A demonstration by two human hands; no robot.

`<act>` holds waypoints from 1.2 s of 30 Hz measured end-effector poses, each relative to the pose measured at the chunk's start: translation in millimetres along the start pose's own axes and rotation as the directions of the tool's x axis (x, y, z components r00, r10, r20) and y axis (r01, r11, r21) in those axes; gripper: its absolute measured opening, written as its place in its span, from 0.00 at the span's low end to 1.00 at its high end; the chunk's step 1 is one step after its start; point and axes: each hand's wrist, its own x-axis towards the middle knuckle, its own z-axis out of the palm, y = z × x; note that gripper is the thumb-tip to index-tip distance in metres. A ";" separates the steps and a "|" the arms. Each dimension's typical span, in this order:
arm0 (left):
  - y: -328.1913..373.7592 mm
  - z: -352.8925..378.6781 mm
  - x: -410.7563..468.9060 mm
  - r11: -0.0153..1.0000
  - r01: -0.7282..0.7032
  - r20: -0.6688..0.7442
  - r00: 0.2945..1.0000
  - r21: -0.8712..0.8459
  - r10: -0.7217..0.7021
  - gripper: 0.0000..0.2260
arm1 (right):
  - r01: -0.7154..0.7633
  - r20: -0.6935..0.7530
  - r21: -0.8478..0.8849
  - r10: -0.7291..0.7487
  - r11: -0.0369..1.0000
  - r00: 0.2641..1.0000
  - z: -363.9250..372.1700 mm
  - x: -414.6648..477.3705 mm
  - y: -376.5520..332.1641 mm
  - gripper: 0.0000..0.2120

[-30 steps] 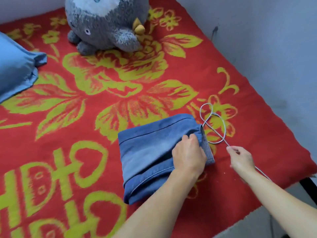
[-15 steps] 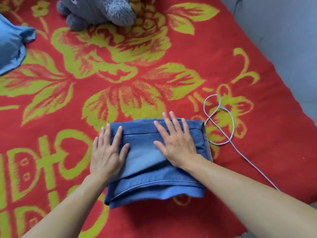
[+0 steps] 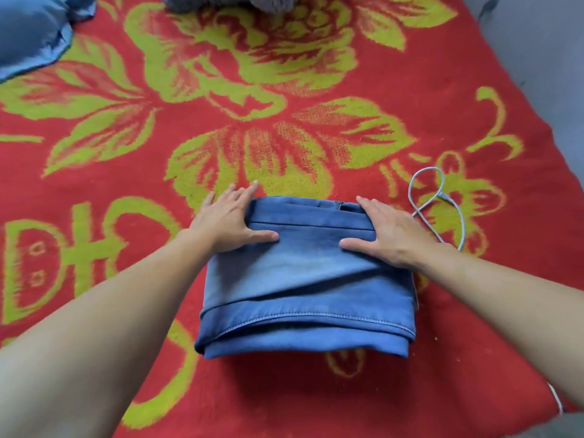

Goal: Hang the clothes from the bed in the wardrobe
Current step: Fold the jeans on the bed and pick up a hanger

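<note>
Brightly and evenly lit by soft, diffuse light, with colours saturated. Just one soft dark shadow on the blanket (image 3: 284, 374), under the near edge of the folded jeans (image 3: 303, 279), toward 6 o'clock. Slightly soft overall, fuzzier at 12 o'clock. Stretched and bowed by the wide lens toward the rim, most at 5 and 7 o'clock.

Bare left hand (image 3: 228, 223), bare right hand (image 3: 389, 236), two bare forearms (image 3: 126, 306)

One head-worn camera looks forward and steeply down from the near edge of the bed (image 3: 284, 74), close over the jeans (image 3: 303, 279) at centre; the wall (image 3: 537, 52) sits at two o'clock.
</note>
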 end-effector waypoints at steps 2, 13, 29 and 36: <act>1.3 0.8 -2.6 1.000 0.000 -0.009 1.000 -0.015 0.000 0.47 | -0.031 -0.005 -0.052 0.031 0.998 1.000 -4.1 2.5 -10.5 0.48; 22.8 -11.7 -189.7 0.990 -0.140 -0.201 0.970 -0.010 0.135 0.19 | 0.044 -0.285 -0.116 -0.076 0.992 0.955 -7.1 -157.0 -74.7 0.23; 43.3 61.7 -570.0 0.960 0.275 -0.346 0.897 -0.047 -0.274 0.22 | 0.584 -0.142 -0.302 -0.642 0.753 0.754 23.2 -367.2 -198.4 0.12; 123.9 135.8 -756.1 0.734 0.620 -0.298 0.671 -0.277 -0.679 0.25 | 0.869 0.060 -0.325 -0.909 0.373 0.413 50.9 -461.0 -272.0 0.26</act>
